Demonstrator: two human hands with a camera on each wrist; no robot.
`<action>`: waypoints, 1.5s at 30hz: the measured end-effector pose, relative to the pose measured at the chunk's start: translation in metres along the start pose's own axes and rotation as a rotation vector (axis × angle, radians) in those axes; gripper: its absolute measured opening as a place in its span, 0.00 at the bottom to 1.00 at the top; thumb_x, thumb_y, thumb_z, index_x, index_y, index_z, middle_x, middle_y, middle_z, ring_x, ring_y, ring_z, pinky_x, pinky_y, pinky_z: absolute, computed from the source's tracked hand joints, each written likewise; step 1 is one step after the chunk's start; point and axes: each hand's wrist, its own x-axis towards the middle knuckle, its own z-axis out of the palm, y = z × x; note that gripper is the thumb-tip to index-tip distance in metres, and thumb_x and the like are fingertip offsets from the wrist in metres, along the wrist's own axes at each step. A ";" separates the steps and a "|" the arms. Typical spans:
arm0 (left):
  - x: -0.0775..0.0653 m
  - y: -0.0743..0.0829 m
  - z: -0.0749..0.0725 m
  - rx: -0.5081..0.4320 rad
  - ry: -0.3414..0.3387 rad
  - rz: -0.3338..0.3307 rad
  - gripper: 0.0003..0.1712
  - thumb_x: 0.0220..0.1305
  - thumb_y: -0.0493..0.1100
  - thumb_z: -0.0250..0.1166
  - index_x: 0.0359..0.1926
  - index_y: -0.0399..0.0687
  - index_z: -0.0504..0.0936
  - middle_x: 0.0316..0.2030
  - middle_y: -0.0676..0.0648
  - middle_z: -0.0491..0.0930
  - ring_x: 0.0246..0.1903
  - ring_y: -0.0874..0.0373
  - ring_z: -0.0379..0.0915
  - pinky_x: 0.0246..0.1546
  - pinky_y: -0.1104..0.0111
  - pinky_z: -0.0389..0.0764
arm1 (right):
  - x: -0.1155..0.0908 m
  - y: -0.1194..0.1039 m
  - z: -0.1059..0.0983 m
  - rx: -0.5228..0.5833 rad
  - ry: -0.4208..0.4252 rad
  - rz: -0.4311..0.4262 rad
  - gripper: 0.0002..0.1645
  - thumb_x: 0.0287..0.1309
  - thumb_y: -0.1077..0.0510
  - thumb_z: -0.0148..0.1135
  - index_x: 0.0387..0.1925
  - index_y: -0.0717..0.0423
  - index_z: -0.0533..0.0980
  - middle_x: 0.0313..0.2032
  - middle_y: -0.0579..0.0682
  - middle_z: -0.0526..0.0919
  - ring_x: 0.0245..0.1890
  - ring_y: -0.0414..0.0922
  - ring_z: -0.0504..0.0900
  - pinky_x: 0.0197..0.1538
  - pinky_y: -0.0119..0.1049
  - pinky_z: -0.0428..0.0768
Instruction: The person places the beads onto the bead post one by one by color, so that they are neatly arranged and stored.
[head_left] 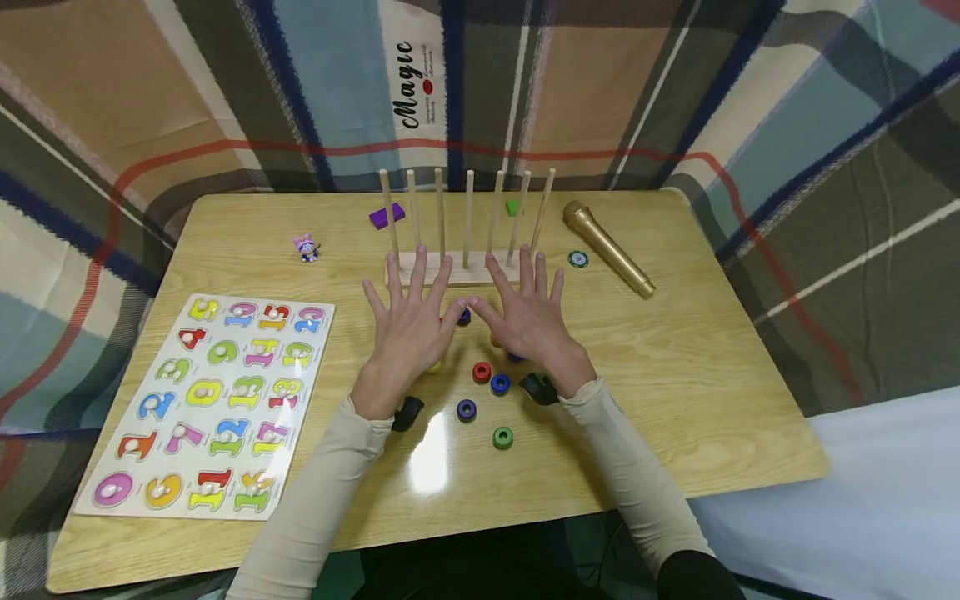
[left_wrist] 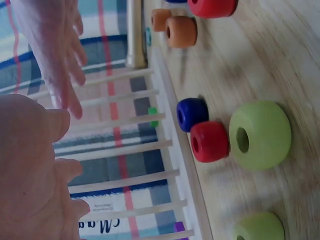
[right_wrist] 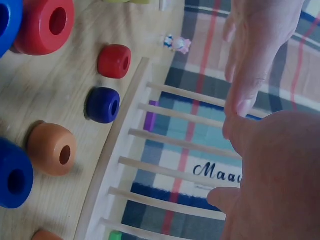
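Observation:
My left hand (head_left: 411,329) and right hand (head_left: 531,321) hover side by side above the table, fingers spread and straight, holding nothing. In the head view the thumbs meet or nearly meet. Just past the fingertips stands a wooden rack (head_left: 467,271) with several upright pegs, all bare. Below the hands lie loose beads with holes: a red bead (head_left: 482,372), a blue bead (head_left: 500,384), a dark blue bead (head_left: 467,410) and a green bead (head_left: 502,437). The hands partly hide others, among them a yellow-green bead (left_wrist: 267,135) and an orange bead (right_wrist: 54,150).
A number puzzle board (head_left: 187,425) lies on the left. Behind it stands a small figurine (head_left: 306,247). A gold microphone (head_left: 609,248) and a round chip (head_left: 578,259) lie at the right. A purple block (head_left: 382,217) and green block (head_left: 512,207) sit behind the rack.

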 end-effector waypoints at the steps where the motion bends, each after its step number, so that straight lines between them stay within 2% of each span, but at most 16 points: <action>1: 0.000 0.000 0.000 0.001 -0.003 0.000 0.40 0.85 0.67 0.37 0.88 0.61 0.43 0.87 0.44 0.27 0.82 0.29 0.14 0.72 0.22 0.25 | 0.000 0.000 0.000 -0.001 0.001 0.000 0.47 0.80 0.27 0.38 0.88 0.36 0.41 0.84 0.64 0.23 0.83 0.64 0.20 0.77 0.69 0.18; 6: 0.000 0.000 0.000 -0.009 -0.006 0.009 0.39 0.86 0.66 0.37 0.88 0.60 0.44 0.87 0.43 0.27 0.82 0.28 0.15 0.71 0.21 0.24 | 0.002 0.000 0.000 -0.005 0.021 0.010 0.47 0.80 0.27 0.38 0.88 0.37 0.41 0.84 0.64 0.24 0.83 0.65 0.21 0.78 0.69 0.20; 13: 0.002 0.000 -0.006 -0.009 0.024 0.013 0.39 0.86 0.64 0.39 0.88 0.59 0.44 0.87 0.43 0.28 0.82 0.28 0.16 0.71 0.21 0.25 | 0.005 -0.004 -0.004 -0.003 0.051 -0.002 0.46 0.81 0.28 0.39 0.88 0.38 0.42 0.85 0.64 0.25 0.84 0.66 0.23 0.78 0.70 0.21; 16: 0.003 -0.002 -0.009 -0.039 0.008 0.011 0.39 0.86 0.65 0.39 0.88 0.60 0.44 0.87 0.44 0.27 0.82 0.31 0.12 0.72 0.23 0.23 | 0.006 -0.006 -0.005 -0.003 0.052 -0.008 0.46 0.81 0.28 0.39 0.88 0.38 0.42 0.85 0.63 0.25 0.84 0.66 0.23 0.79 0.70 0.22; 18: 0.005 -0.007 -0.011 -0.086 0.014 0.011 0.40 0.85 0.64 0.41 0.88 0.59 0.45 0.87 0.43 0.30 0.83 0.32 0.14 0.74 0.25 0.25 | 0.006 -0.006 -0.007 -0.006 0.053 -0.014 0.46 0.81 0.28 0.39 0.88 0.38 0.43 0.85 0.63 0.26 0.84 0.65 0.24 0.79 0.70 0.22; 20: 0.009 -0.021 -0.014 -0.166 0.038 0.010 0.40 0.85 0.62 0.46 0.88 0.57 0.48 0.87 0.39 0.36 0.84 0.32 0.22 0.78 0.28 0.32 | 0.006 -0.006 -0.008 -0.008 0.048 -0.024 0.46 0.81 0.29 0.41 0.88 0.39 0.46 0.85 0.64 0.30 0.85 0.65 0.27 0.80 0.69 0.24; 22: 0.013 -0.043 -0.017 -0.271 0.072 -0.004 0.40 0.84 0.57 0.52 0.87 0.53 0.51 0.85 0.34 0.44 0.83 0.30 0.35 0.79 0.30 0.44 | 0.005 -0.005 -0.009 -0.012 0.040 -0.047 0.45 0.81 0.31 0.46 0.87 0.42 0.50 0.85 0.65 0.38 0.85 0.65 0.36 0.82 0.68 0.31; 25: 0.022 -0.084 -0.019 -0.411 0.097 -0.049 0.42 0.80 0.49 0.59 0.86 0.46 0.53 0.80 0.30 0.54 0.78 0.30 0.53 0.76 0.34 0.60 | 0.006 -0.005 -0.006 -0.031 0.032 -0.120 0.40 0.80 0.38 0.55 0.83 0.51 0.62 0.80 0.67 0.60 0.81 0.65 0.58 0.82 0.64 0.54; 28: 0.035 -0.119 -0.015 -0.470 0.041 -0.088 0.46 0.77 0.45 0.63 0.86 0.42 0.50 0.77 0.29 0.58 0.73 0.31 0.62 0.72 0.36 0.68 | 0.010 -0.015 0.003 -0.059 0.004 -0.222 0.33 0.78 0.44 0.62 0.74 0.56 0.74 0.68 0.62 0.77 0.69 0.60 0.76 0.71 0.57 0.75; 31: 0.050 -0.140 -0.009 -0.468 -0.054 -0.089 0.52 0.75 0.45 0.66 0.86 0.39 0.45 0.76 0.27 0.57 0.71 0.31 0.64 0.73 0.38 0.67 | 0.016 -0.038 0.019 -0.103 -0.074 -0.335 0.27 0.76 0.46 0.65 0.66 0.57 0.80 0.56 0.57 0.84 0.54 0.53 0.85 0.56 0.48 0.85; 34: 0.063 -0.148 -0.003 -0.419 -0.131 -0.091 0.59 0.72 0.50 0.70 0.86 0.39 0.42 0.76 0.27 0.56 0.72 0.31 0.63 0.75 0.38 0.65 | 0.023 -0.065 0.038 -0.166 -0.182 -0.416 0.28 0.75 0.44 0.66 0.66 0.55 0.80 0.51 0.53 0.86 0.41 0.46 0.86 0.43 0.41 0.87; 36: 0.069 -0.149 0.000 -0.367 -0.164 -0.091 0.61 0.70 0.53 0.72 0.87 0.39 0.42 0.75 0.28 0.57 0.72 0.31 0.63 0.74 0.38 0.66 | 0.028 -0.081 0.052 -0.225 -0.239 -0.450 0.29 0.74 0.42 0.67 0.66 0.54 0.79 0.50 0.52 0.85 0.36 0.43 0.85 0.37 0.38 0.85; 38: 0.073 -0.148 0.001 -0.312 -0.187 -0.088 0.61 0.69 0.55 0.72 0.87 0.40 0.45 0.74 0.30 0.57 0.70 0.31 0.65 0.72 0.38 0.69 | 0.031 -0.091 0.063 -0.266 -0.278 -0.459 0.29 0.73 0.40 0.67 0.65 0.52 0.79 0.49 0.50 0.84 0.35 0.42 0.83 0.35 0.36 0.83; 41: 0.076 -0.146 0.002 -0.260 -0.190 -0.068 0.56 0.70 0.56 0.72 0.85 0.40 0.52 0.72 0.32 0.60 0.66 0.33 0.69 0.67 0.39 0.72 | 0.035 -0.098 0.073 -0.306 -0.287 -0.464 0.22 0.74 0.44 0.67 0.59 0.52 0.80 0.46 0.49 0.83 0.34 0.41 0.80 0.33 0.36 0.80; 45: 0.077 -0.145 0.002 -0.252 -0.174 -0.044 0.51 0.72 0.55 0.71 0.83 0.39 0.58 0.71 0.33 0.61 0.65 0.34 0.70 0.66 0.39 0.74 | 0.037 -0.096 0.066 -0.273 -0.247 -0.477 0.17 0.73 0.50 0.67 0.58 0.52 0.82 0.47 0.49 0.84 0.35 0.42 0.81 0.36 0.37 0.81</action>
